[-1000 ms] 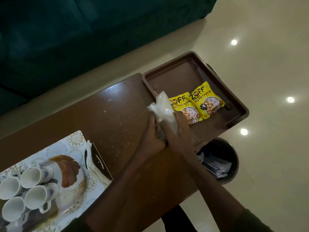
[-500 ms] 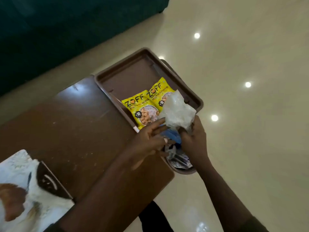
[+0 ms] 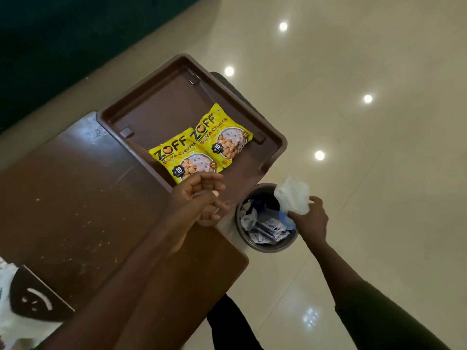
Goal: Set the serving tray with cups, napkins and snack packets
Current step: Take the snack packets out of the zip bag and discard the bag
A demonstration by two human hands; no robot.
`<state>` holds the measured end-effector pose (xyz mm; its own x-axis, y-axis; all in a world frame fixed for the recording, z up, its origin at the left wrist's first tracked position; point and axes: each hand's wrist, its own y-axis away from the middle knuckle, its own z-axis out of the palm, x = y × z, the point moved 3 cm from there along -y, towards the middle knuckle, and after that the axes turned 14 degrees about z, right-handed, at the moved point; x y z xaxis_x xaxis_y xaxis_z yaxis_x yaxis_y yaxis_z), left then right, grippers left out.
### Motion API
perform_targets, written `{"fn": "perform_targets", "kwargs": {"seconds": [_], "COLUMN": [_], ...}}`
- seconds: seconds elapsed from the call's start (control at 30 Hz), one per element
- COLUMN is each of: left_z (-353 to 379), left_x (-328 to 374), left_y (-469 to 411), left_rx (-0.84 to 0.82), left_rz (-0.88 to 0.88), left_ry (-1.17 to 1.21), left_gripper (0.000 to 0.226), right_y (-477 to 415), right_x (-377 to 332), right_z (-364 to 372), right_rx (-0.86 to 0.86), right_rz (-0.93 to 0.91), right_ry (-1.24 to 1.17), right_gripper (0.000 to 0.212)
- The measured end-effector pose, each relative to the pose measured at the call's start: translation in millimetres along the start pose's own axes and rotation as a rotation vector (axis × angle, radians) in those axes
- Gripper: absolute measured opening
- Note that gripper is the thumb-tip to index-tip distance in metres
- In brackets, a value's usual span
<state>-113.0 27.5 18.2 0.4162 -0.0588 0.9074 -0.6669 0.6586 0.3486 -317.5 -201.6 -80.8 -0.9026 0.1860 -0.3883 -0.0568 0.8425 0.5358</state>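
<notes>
Nearest, at the lower left corner, a patterned cloth (image 3: pixel 10 311) lies on the brown counter (image 3: pixel 75 198); whatever it carries is out of view. The counter's right edge ends just beside a round bin (image 3: pixel 255 246) that stands on the glossy floor (image 3: pixel 379 173).

Middle ground: the left hand (image 3: pixel 199 195) hovers over the tray's near rim, fingers loosely spread and holding nothing. The right hand (image 3: pixel 309 221) is closed on a crumpled white wrapper (image 3: pixel 293 195), held above the bin's far right edge; a scrap of blue shows beneath it. The wrapper looks thin, light and limp, so a pinch anywhere should hold it.

Farther: the brown serving tray (image 3: pixel 252 112) overhangs the counter's far right end. Two yellow snack packets (image 3: pixel 202 145) lie side by side, edges overlapping, in its near half. They look soft, light, pillowy and somewhat slick, best taken by a sealed edge. The tray's far half is bare and offers room for cups and napkins. Judged risk: weight set on the overhanging right side could tip the tray.
</notes>
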Motion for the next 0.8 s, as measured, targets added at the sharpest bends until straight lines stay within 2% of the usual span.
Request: {"fn": "perform_targets", "kwargs": {"seconds": [0.07,0.2,0.27,0.43,0.67,0.8], "left_z": [-1.2,-3.3,-1.7,-5.0,-33.5,-52.5], "left_x": [-1.0,-0.5,0.1,3.0,5.9,10.4], "left_y": [-0.9,-2.3,-2.7,-2.2,-4.2,-8.5], "left_rx": [0.002,0.025,0.049,0.144,0.422,0.562], "left_rz": [0.002,0.012,0.013,0.046,0.096,0.130], "left_ry": [-0.034,-0.068,-0.070,-0.057,-0.044,-0.076], "left_gripper": [0.029,0.031,0.030,0.027,0.024,0.025], "right_y": [-12.0,-20.9,-22.1,-24.8,-4.8,15.7], "right_x": [5.5,7.1,5.4,-23.1,-116.6,-168.2], "right_z": [14.9,22.0,20.2,2.6,-19.2,-21.6], "right_rx": [-0.057,-0.036,-0.046,0.004,0.094,0.067], "right_rz": [0.063,0.102,0.086,-0.035,-0.343,-0.471], "right_ry": [0.094,0.171,0.188,0.108,-0.141,-0.227], "right_gripper": [0.085,0.048,0.040,0.030,0.022,0.019]}}
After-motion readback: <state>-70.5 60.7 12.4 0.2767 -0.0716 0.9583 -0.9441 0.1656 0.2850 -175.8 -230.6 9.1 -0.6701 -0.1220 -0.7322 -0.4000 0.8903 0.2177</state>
